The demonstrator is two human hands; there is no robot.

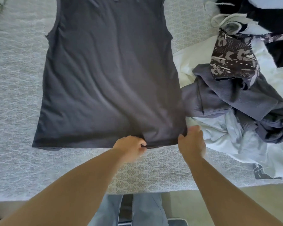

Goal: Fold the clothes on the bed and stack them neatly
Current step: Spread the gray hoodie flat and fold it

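Both hands, L & R, arms outstretched, pinch dark shirt hem on bed.

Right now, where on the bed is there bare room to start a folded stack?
Bare bedspread lies along the left of the dark sleeveless top, and in a strip below its hem beside both hands. The right side is crowded by the unfolded clothes pile.
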